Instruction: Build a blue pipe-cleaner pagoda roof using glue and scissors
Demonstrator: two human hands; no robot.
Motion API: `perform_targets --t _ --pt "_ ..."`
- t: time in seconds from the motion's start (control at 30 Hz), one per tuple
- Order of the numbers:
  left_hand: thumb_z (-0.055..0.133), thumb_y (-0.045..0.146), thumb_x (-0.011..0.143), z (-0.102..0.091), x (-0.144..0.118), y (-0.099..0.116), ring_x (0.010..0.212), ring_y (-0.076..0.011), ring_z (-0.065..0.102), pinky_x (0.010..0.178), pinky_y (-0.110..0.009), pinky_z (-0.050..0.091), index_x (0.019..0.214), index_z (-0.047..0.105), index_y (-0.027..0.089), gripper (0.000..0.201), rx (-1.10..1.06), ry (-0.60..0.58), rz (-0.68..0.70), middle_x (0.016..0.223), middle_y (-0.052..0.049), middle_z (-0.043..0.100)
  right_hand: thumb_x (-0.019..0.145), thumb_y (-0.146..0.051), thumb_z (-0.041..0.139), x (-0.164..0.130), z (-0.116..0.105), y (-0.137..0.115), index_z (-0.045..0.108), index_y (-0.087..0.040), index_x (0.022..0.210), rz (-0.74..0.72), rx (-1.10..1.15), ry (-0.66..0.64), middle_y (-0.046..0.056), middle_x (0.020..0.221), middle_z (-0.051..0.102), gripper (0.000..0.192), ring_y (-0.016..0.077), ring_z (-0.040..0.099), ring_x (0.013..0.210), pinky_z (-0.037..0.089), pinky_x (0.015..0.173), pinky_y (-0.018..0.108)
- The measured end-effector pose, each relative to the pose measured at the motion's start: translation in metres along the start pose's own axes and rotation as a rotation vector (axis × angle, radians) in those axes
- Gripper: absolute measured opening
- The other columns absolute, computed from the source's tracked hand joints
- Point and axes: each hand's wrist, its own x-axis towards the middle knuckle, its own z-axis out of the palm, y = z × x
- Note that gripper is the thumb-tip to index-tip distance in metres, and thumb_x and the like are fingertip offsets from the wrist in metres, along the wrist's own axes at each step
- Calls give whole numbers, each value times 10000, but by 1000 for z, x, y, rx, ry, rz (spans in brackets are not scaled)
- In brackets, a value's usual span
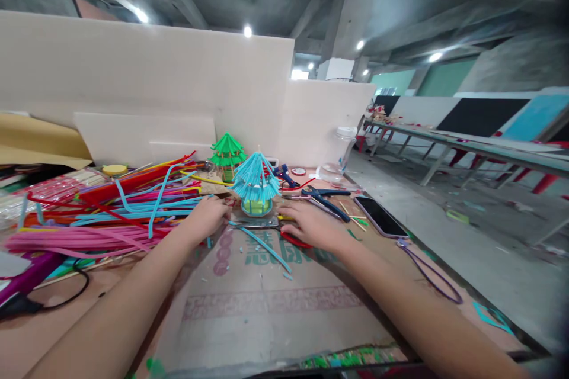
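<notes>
A small pavilion model (256, 180) with a layered light-blue roof and a yellow-green base stands upright between my hands. My left hand (210, 217) is at its left, fingers stretched toward the base and holding nothing that I can see. On the other side, my right hand (306, 222) rests with its fingers apart over red-handled scissors (296, 241). The scissors' blades lie in front of the model. A cut blue pipe cleaner (269, 250) lies nearer me on the board, among small blue scraps. Behind the blue model stands a green pavilion model (227, 154).
Bundles of colored pipe cleaners (80, 240) spread over the left side. Pliers (329, 198), a dark blue glue gun (287, 176), a phone (381, 217) and a clear plastic jar (341, 151) are at the right. A white panel (146, 71) rises behind the table.
</notes>
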Motion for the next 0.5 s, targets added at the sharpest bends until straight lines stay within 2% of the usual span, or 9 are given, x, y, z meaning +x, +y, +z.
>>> perform_targets --t 0.1,0.23,0.37,0.43,0.5 --pt "559 166 731 -8 -3 -2 887 -263 647 788 -333 418 740 725 238 181 -16 -47 5 853 -80 726 939 -383 522 -1 7 -6 550 -173 1335 -49 -8 -27 139 1310 605 449 248 548 1208 418 1022 402" --pt "519 246 767 -35 -15 -1 662 -210 628 589 -278 383 762 692 251 173 -51 -92 -22 725 -28 697 962 -337 467 1 13 1 608 -168 1260 -13 -58 -39 130 1254 640 370 250 579 1155 437 995 416" --pt "476 262 813 -61 -21 12 728 -205 629 624 -270 406 820 673 244 198 -130 5 -5 824 -30 710 962 -330 468 1 13 4 658 -155 1168 6 -80 -26 131 1190 666 331 237 602 1105 450 969 396" --pt "442 255 852 -66 -20 21 807 -209 639 691 -275 431 862 673 233 233 -142 81 31 898 -41 716 968 -318 456 2 9 2 683 -148 1103 14 -55 13 127 1140 684 314 232 610 1077 452 954 388" --pt "417 256 889 -66 -17 30 898 -213 645 771 -286 446 907 681 227 267 -142 126 78 969 -50 720 983 -309 421 3 1 -3 696 -144 1054 57 24 109 118 1090 701 328 225 618 1043 459 930 375"
